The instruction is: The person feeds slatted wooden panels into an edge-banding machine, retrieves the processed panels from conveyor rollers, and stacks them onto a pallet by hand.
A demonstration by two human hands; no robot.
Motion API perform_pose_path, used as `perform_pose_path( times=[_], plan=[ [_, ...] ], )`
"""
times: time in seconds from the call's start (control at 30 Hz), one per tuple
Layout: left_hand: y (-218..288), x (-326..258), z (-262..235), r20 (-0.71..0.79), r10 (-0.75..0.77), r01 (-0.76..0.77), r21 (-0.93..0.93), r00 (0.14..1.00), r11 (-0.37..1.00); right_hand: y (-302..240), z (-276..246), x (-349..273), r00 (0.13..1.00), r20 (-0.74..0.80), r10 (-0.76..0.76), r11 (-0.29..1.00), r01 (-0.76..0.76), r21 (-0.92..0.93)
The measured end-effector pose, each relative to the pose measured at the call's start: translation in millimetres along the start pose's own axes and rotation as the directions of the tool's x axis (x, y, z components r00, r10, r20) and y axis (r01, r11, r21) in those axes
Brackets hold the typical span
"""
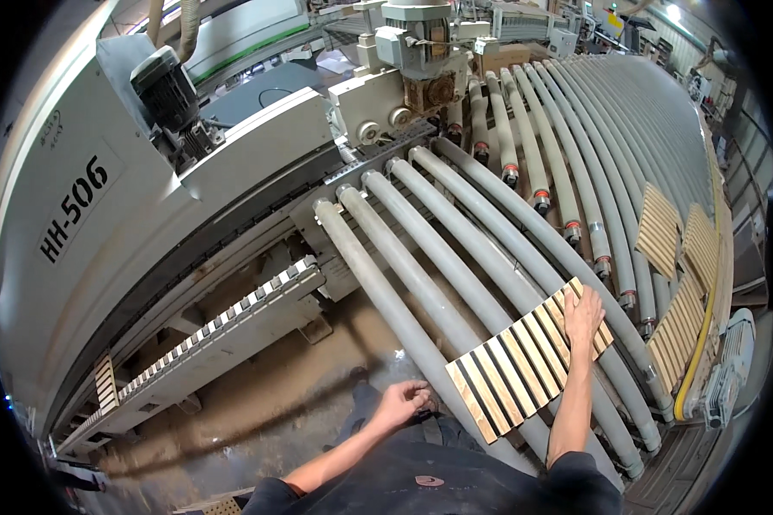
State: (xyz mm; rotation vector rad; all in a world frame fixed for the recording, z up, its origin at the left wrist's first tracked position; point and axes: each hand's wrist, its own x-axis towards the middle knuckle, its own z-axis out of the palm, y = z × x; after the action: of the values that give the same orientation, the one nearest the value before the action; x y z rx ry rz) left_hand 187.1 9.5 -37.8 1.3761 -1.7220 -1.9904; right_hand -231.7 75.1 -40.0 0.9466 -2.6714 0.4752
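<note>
A slatted wood panel [524, 356], pale strips with dark grooves between them, lies across the grey rollers [455, 266] right in front of me. My right hand [584, 319] grips it near its right end, fingers over the far edge and the palm on top. Close to the panel's left end, my left hand [404, 405] hovers by my body with fingers loosely bent. A small gap separates it from the panel, and I see nothing in it.
A large white machine [69, 215] fills the left, with a toothed conveyor rail [219, 322] carrying another slatted piece [106, 384]. A motor unit [416, 43] stands at the far middle. Several slatted panels [678, 326] lie at right beside a yellow hose [706, 343]. More rollers [575, 112] stretch away.
</note>
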Motion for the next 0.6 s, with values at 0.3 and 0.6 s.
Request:
perform_pose_path(
  times=[0.3,0.6],
  plan=[
    [-18,8,0,0.04,0.055,-0.054,-0.011,0.998,0.998,-1,-6,-4,1.0,0.023,0.02,0.999,-0.021,0.027],
    [11,-3,6,0.03,-0.023,0.023,0.005,0.999,1.0,-10,-12,0,0.995,0.096,0.025,0.999,-0.029,0.032]
  ],
)
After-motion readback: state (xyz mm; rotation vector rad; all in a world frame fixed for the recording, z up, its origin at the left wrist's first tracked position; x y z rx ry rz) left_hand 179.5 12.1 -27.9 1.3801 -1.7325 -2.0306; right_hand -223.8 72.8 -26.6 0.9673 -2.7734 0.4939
